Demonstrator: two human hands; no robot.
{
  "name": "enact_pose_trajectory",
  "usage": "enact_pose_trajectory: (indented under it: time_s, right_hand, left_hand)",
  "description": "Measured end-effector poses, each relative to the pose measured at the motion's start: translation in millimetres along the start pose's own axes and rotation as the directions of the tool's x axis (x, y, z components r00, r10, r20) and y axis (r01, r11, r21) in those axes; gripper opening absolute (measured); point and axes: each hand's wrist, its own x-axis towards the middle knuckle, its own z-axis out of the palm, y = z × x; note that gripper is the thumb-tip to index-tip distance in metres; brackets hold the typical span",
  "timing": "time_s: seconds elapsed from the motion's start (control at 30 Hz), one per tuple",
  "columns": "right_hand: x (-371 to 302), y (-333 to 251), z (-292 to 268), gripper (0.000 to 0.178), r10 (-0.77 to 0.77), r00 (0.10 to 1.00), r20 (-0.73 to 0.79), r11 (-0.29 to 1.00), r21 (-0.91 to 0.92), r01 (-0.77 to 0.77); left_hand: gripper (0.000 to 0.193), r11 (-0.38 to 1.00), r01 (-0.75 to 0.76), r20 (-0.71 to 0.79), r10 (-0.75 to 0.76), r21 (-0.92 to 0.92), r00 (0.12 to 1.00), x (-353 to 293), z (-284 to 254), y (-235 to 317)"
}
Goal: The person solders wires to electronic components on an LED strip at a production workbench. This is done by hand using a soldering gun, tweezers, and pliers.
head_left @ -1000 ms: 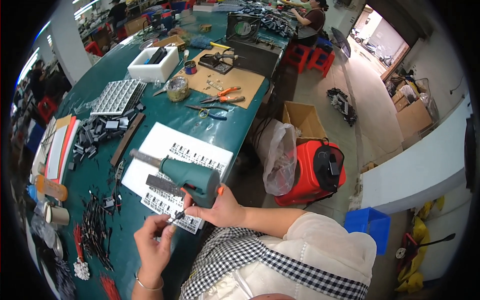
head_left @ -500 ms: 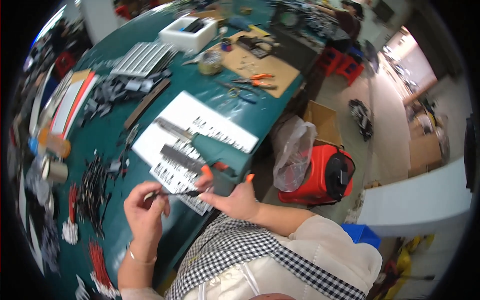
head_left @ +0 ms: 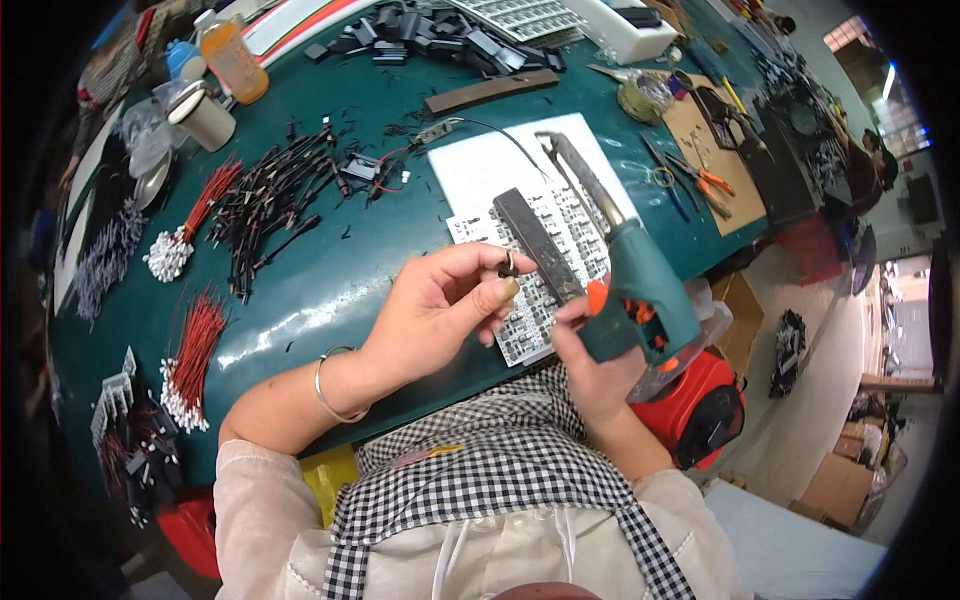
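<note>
My left hand [head_left: 430,315] is closed in a pinch, thumb and forefinger on a small black piece [head_left: 507,266] whose exact kind I cannot make out. My right hand [head_left: 600,375] is curled beside the green, gun-shaped tool [head_left: 650,290] with orange parts and a metal nozzle. The tool's body covers part of its fingers, so what they grip is hidden. Beyond both hands, a dark flat bar [head_left: 538,243] lies across white sheets of small components [head_left: 520,330]. The tool's nozzle points away from me over the white board [head_left: 465,170].
Black cable pieces [head_left: 270,210] and red wire bundles with white ends [head_left: 195,355] lie to the left. A brown bar [head_left: 490,92] and black housings [head_left: 420,40] are farther back. Pliers [head_left: 705,185] rest at the right. A red case [head_left: 690,410] stands below the table's edge.
The view has swung, so the table appears shifted and turned. The dark strand that stretched between my hands no longer shows; my left hand is raised with a small black piece, my right beside the tool.
</note>
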Motion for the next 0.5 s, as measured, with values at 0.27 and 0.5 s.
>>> enact_pose_trajectory:
  time_s: [0.27, 0.5]
  right_hand:
    - [21, -9, 4, 0.055, -0.084, 0.993, 0.085, 0.996, 0.028, 0.082]
    - [24, -10, 8, 0.030, -0.119, 0.980, 0.159, 0.992, 0.052, 0.112]
  left_hand:
    - [0.014, 0.887, -0.144, -0.096, 0.205, 0.439, 0.974, -4, 7, -4]
    - [0.019, 0.666, -0.329, 0.085, 0.371, 0.669, 0.925, -3, 4, -13]
